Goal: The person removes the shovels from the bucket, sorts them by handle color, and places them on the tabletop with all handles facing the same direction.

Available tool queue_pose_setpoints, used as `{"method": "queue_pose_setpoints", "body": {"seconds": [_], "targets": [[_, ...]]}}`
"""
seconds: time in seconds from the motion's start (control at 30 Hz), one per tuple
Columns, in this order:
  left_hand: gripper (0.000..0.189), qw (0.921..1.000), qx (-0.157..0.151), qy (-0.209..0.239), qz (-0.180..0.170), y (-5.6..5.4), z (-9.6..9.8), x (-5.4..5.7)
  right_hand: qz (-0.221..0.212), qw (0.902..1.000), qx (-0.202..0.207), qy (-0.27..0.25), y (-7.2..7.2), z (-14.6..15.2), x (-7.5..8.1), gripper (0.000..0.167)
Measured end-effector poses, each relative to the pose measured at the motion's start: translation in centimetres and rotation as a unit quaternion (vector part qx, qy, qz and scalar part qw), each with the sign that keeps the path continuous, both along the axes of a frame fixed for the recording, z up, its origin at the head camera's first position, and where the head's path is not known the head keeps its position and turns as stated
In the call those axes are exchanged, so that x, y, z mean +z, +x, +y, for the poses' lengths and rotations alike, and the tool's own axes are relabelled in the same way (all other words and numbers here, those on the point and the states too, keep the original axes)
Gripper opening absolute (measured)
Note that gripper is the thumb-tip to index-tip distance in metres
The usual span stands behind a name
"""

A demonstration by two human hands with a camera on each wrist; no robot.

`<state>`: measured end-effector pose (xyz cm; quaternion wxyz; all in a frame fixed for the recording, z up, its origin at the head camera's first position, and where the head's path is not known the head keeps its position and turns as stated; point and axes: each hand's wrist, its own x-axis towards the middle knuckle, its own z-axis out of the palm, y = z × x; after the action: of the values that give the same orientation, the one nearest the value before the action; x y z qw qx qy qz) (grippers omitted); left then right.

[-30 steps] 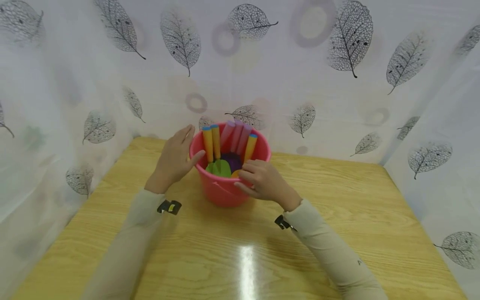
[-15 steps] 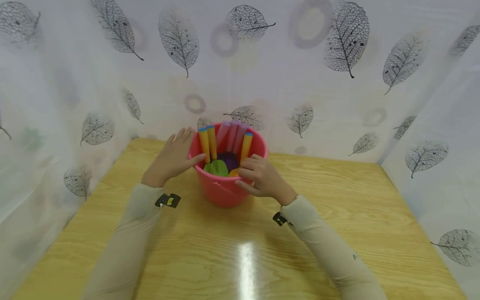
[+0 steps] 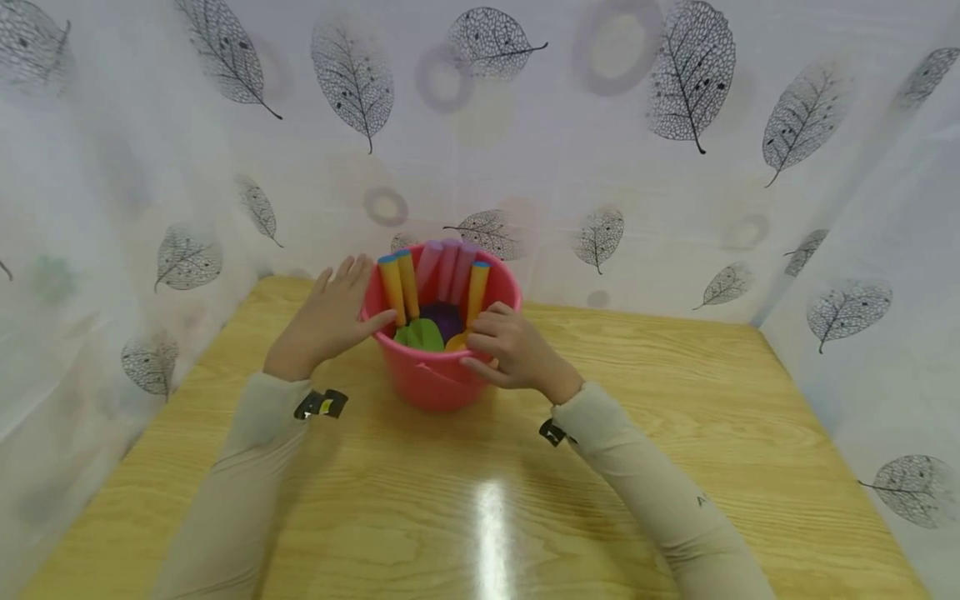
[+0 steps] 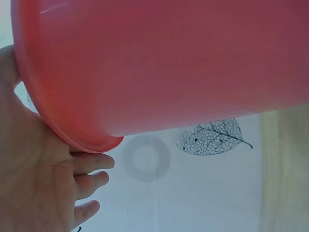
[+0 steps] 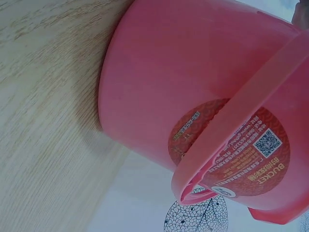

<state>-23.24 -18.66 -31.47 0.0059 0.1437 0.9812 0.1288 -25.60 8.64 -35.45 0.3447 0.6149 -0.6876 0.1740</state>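
Note:
A pink plastic bucket (image 3: 435,379) stands on the wooden table in the head view. Upright inside are yellow handles (image 3: 393,287) with blue ends, several pink-purple handles (image 3: 447,271), a green scoop-like head (image 3: 423,335) and a dark purple piece (image 3: 444,320). My left hand (image 3: 326,317) lies against the bucket's left side, fingers spread and fairly straight, thumb over the rim. Its palm faces the rim in the left wrist view. With my right hand (image 3: 513,350) I grip the front right rim, fingers curled inside and thumb outside. The bucket's handle (image 5: 241,113) hangs over a red label (image 5: 260,159).
The wooden table (image 3: 405,517) extends around the bucket and toward me. A white leaf-print curtain (image 3: 480,125) closes off the back and both sides, with the bucket near the back edge.
The bucket has slid slightly left together with both hands. My left fingers have spread wider on its side, while my right hand keeps its grip on the rim.

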Motion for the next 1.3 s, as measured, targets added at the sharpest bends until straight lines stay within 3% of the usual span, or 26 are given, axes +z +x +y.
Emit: {"method": "queue_pose_setpoints", "body": {"seconds": [0.33, 0.7, 1.07, 1.3], "targets": [[0.104, 0.9998, 0.018, 0.005, -0.003, 0.1, 0.0, -0.4, 0.003, 1.0, -0.006, 0.006, 0.0, -0.1, 0.3, 0.047], [0.079, 0.9995, 0.016, -0.018, 0.022, 0.2, 0.3, -0.7, -0.005, 0.9997, -0.018, 0.016, 0.1, 0.2, 0.1, 0.049], [0.079, 0.9995, 0.005, -0.027, 0.013, 0.4, 0.5, 0.1, -0.01, 0.9993, -0.027, 0.023, 0.3, 0.2, 0.2, 0.049], [0.08, 0.9993, -0.003, -0.038, 0.002, 0.2, 0.4, 0.2, -0.023, 0.9979, -0.026, 0.054, 0.1, 0.4, 0.4, 0.048]]}}
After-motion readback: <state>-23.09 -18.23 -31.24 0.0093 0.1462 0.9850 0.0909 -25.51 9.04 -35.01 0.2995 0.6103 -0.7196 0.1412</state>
